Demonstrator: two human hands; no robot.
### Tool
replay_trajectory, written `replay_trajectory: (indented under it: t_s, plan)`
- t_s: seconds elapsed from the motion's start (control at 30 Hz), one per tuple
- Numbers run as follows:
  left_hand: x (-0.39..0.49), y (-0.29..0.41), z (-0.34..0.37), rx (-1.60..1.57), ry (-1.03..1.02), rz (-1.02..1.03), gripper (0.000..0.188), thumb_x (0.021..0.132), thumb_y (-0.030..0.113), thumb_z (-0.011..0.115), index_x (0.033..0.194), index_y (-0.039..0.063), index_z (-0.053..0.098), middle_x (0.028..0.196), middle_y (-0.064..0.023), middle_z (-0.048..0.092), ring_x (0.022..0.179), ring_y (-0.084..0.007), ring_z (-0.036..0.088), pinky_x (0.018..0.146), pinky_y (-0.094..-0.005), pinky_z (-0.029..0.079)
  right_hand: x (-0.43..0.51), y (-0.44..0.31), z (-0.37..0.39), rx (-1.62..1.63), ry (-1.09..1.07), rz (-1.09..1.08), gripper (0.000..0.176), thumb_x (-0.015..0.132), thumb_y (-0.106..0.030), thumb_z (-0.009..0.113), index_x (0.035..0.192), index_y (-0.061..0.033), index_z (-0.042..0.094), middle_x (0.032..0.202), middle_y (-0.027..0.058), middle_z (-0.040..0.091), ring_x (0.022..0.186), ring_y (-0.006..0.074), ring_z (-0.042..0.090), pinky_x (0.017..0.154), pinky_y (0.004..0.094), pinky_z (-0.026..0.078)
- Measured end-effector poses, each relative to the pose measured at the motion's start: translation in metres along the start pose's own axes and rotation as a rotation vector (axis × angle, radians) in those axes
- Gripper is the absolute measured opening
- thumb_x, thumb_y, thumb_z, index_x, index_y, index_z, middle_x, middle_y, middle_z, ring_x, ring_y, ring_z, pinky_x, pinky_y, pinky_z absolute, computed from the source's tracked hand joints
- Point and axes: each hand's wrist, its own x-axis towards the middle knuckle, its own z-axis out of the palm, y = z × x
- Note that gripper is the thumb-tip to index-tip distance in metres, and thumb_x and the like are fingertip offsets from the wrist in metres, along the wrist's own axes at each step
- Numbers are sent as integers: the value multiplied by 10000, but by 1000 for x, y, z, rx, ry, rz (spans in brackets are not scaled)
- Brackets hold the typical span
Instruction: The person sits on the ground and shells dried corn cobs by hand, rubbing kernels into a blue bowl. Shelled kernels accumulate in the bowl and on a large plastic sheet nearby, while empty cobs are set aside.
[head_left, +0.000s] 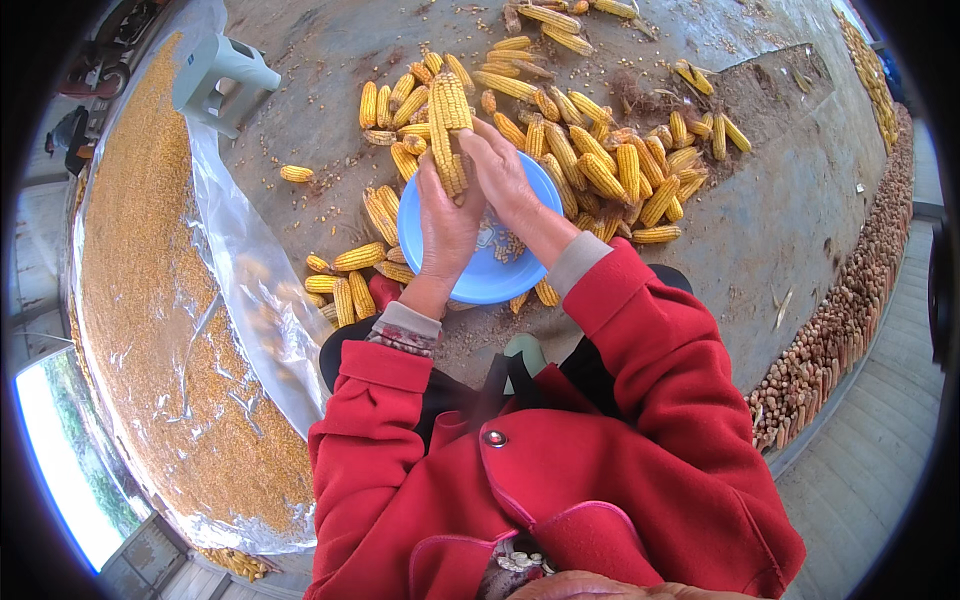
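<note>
My left hand (452, 225) is closed around the lower part of a yellow corn cob (450, 112), holding it above a blue plastic basin (510, 283). Some kernels are gone from the cob's near half, where bare rows show. The fingers and thumb of my right hand (501, 171) press on the cob's right side. A few loose kernels (510, 247) lie in the basin, whose far part is hidden behind my hands. Many ears of corn (600, 176) are heaped on the floor beyond and beside the basin.
A pale green plastic stool (225, 75) stands at the upper left. Beside it, shelled kernels (150, 300) cover a long plastic sheet (244, 225). Stripped cobs (825, 352) are stacked along the right edge. Scattered kernels and husk bits litter the concrete floor.
</note>
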Motion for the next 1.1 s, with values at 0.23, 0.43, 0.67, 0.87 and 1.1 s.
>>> replay_trajectory:
  t_s: [0.23, 0.43, 0.67, 0.87, 1.1]
  plan:
    - [-1, -1, 0, 252, 74, 269, 567, 882, 134, 646, 1332, -47, 352, 1205, -252, 486, 1116, -391, 507, 927, -430, 437, 0, -2, 3, 91, 24, 86, 395, 951, -169, 574, 1262, 63, 499, 1092, 82, 615, 954, 115, 587, 820, 254, 491]
    - [3, -6, 1, 116, 62, 248, 600, 879, 127, 656, 1356, -55, 341, 1211, -232, 498, 1118, -344, 527, 929, -398, 445, 1, 3, 0, 104, 19, 41, 363, 969, -162, 538, 1258, 55, 514, 1102, 77, 617, 979, 117, 584, 853, 258, 482]
    - [4, -11, -3, 40, 56, 185, 661, 865, 154, 683, 1379, -56, 325, 1243, -214, 487, 1131, -310, 535, 945, -375, 443, -3, -5, 2, 63, -48, 74, 398, 955, -211, 568, 1251, 51, 516, 1114, 78, 616, 1007, 120, 572, 872, 257, 463]
    - [4, -4, -6, 56, 25, 106, 678, 860, 145, 681, 1390, -52, 307, 1250, -206, 495, 1140, -294, 543, 945, -366, 445, -6, -2, 7, -179, -60, 3, 408, 943, -248, 589, 1237, 24, 514, 1082, 87, 621, 983, 130, 571, 849, 288, 476]
    - [2, 7, -7, -83, -33, 27, 611, 880, 100, 649, 1382, -31, 326, 1244, -164, 533, 1126, -229, 548, 942, -327, 448, -1, 8, -1, -226, -50, -33, 380, 955, -206, 551, 1249, 28, 492, 1069, 95, 623, 962, 133, 558, 849, 290, 469]
